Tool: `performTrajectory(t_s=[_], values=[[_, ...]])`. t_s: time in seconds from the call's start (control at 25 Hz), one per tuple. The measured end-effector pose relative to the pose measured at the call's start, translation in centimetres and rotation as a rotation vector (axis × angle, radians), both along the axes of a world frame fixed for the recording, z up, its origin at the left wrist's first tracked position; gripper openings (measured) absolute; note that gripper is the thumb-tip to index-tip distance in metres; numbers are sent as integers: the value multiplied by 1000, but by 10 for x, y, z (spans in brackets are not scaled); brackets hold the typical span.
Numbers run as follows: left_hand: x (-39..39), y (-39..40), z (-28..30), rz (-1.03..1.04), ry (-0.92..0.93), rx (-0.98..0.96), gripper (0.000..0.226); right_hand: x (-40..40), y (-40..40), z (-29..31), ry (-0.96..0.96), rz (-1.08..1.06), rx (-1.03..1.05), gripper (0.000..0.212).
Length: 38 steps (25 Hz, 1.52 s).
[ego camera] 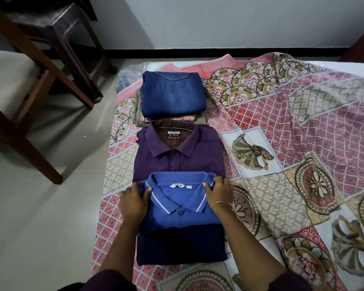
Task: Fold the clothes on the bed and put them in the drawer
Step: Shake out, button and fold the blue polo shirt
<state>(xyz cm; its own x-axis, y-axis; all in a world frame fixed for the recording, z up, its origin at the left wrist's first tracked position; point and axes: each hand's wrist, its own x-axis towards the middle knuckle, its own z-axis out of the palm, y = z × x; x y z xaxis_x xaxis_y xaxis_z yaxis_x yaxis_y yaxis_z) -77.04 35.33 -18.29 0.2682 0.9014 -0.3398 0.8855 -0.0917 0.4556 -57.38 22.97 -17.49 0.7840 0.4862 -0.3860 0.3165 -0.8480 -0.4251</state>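
— Lying on patterned pink patchwork bedspread (pixel 282 127): folded blue polo shirt with white-edged collar (pixel 181 219), nearest, just overlapping folded purple collared shirt (pixel 177 156); folded blue denim (pixel 172 95) stacked beyond.

— Gripping polo's shoulders: left hand (pixel 132 201) and right hand (pixel 218 191), fingers curling over both edges

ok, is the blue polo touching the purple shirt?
Touching. The head view shows the blue polo overlapping the near edge of the purple shirt, its collar lying on it with no bedspread visible between.
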Motion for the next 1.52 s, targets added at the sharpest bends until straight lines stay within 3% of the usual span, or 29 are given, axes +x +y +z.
performTrajectory(t_s=[0.12, 0.2, 0.32, 0.6, 0.84, 1.16, 1.28, 1.4, 1.52], values=[[-3, -4, 0, 320, 44, -174, 73, -1, -4, -5, 202, -251, -4, 60], [-5, -8, 1, 327, 53, -253, 63, -2, -5, -7, 327, -299, 29, 55], [0, -11, 11, 308, -22, -112, 46, -1, -4, -1, 370, -293, 98, 47], [-18, -32, 37, 337, -294, -35, 40, -30, -34, 15, 155, -269, 300, 44], [-38, -46, -9, 251, -174, -253, 43, -51, -58, -13, 98, -269, 124, 48], [-36, -49, -48, 197, -218, -301, 47, -48, -61, -47, 55, -234, -7, 47], [-39, -51, -44, 283, -226, -346, 45, -47, -65, -43, 35, -186, -63, 49], [-34, -47, -18, 442, -125, -134, 39, -46, -68, -31, -198, -145, 0, 44], [-15, -40, 28, 381, -192, 57, 41, -42, -69, -1, -366, -109, 156, 33]])
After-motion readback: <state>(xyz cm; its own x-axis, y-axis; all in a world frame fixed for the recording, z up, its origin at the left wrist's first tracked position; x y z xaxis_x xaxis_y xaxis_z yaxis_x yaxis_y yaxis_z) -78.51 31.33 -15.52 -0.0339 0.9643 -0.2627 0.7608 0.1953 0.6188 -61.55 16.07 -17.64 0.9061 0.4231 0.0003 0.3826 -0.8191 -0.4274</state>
